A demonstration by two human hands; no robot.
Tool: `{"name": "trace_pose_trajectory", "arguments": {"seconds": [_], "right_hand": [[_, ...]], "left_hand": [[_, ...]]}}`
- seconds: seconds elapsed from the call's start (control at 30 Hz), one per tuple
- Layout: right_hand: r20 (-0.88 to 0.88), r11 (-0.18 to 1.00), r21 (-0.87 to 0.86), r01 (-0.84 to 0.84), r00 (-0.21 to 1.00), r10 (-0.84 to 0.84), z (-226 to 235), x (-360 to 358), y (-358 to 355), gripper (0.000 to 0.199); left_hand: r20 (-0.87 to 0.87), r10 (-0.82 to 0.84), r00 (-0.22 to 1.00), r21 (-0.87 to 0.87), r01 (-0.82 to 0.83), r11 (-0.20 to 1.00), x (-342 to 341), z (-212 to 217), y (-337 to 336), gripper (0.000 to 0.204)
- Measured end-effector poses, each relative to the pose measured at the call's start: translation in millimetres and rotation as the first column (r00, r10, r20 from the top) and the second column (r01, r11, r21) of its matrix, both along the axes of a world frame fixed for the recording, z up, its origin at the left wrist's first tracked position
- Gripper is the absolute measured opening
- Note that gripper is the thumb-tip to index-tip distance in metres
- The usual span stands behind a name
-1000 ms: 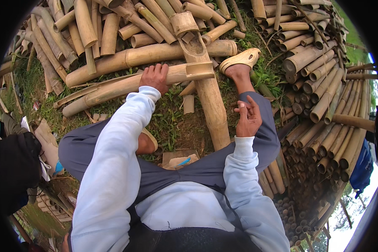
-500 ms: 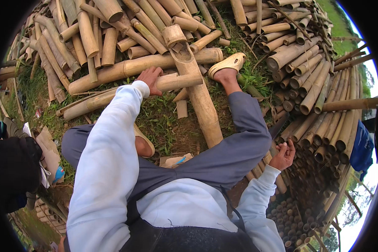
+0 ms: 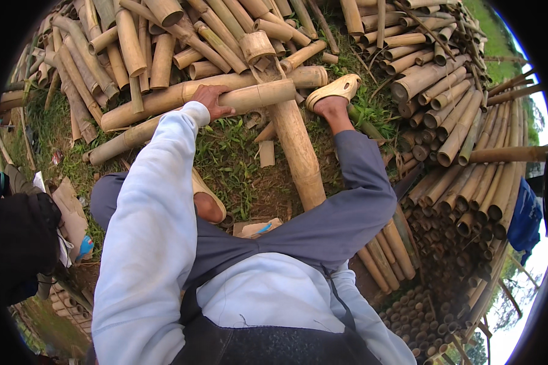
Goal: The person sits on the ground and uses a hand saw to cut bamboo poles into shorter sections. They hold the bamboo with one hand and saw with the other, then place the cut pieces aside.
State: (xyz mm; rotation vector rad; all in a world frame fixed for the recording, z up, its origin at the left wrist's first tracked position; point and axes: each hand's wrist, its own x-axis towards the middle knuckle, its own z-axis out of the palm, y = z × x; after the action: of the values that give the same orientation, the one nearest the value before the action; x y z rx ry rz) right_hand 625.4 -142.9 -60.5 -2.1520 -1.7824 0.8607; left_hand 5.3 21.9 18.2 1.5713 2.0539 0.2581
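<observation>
My left hand (image 3: 210, 102) is closed around a bamboo pole (image 3: 259, 96), thumb on the near side. To the hand's left the pole slopes down toward the grass, while its right end lies across a thick bamboo post (image 3: 298, 159) with a scooped-out notch near the top. Beyond it a thicker bamboo log (image 3: 146, 108) lies on the ground, running under the post's upper part. My right sleeve (image 3: 371, 316) comes in at the lower right, but the hand itself is out of sight.
Cut bamboo pieces (image 3: 161, 61) are heaped at the far side. Stacked bamboo tubes (image 3: 450, 121) fill the right. My sandalled foot (image 3: 333, 92) rests beside the post. A dark flat blade-like thing (image 3: 410, 180) shows by my right knee. Cardboard (image 3: 72, 213) lies at the left.
The pole's right end has shifted away from me, up the post, and my left hand has moved with it, slightly left. My right hand has dropped out of view from beside the right knee.
</observation>
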Motion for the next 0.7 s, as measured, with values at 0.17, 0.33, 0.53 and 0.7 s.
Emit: {"name": "trace_pose_trajectory", "arguments": {"seconds": [0.17, 0.33, 0.53, 0.7], "right_hand": [[0.095, 0.994, 0.065, -0.084, 0.992, 0.077, 7.0, 17.4, -2.4, 0.033], [0.181, 0.953, 0.290, -0.086, 0.983, 0.034, 41.8, 50.3, 3.6, 0.038], [-0.018, 0.803, 0.519, 0.294, 0.942, -0.334, 144.8, 46.6, 15.8, 0.027], [-0.227, 0.762, 0.527, 0.376, 0.927, -0.300, 237.4, -1.9, 4.7, 0.015]], "left_hand": [[-0.062, 0.051, 0.997, 0.207, -0.037, 0.978, -2.0, -37.4, -8.5, 0.074], [-0.315, 0.009, 0.949, 0.254, 0.075, 0.964, 20.6, -39.3, -10.5, 0.082], [-0.249, -0.035, 0.968, -0.088, 0.013, 0.996, 17.4, -28.2, 3.4, 0.073], [-0.163, -0.079, 0.983, -0.122, 0.059, 0.991, 25.1, -26.1, -4.9, 0.073]]}}
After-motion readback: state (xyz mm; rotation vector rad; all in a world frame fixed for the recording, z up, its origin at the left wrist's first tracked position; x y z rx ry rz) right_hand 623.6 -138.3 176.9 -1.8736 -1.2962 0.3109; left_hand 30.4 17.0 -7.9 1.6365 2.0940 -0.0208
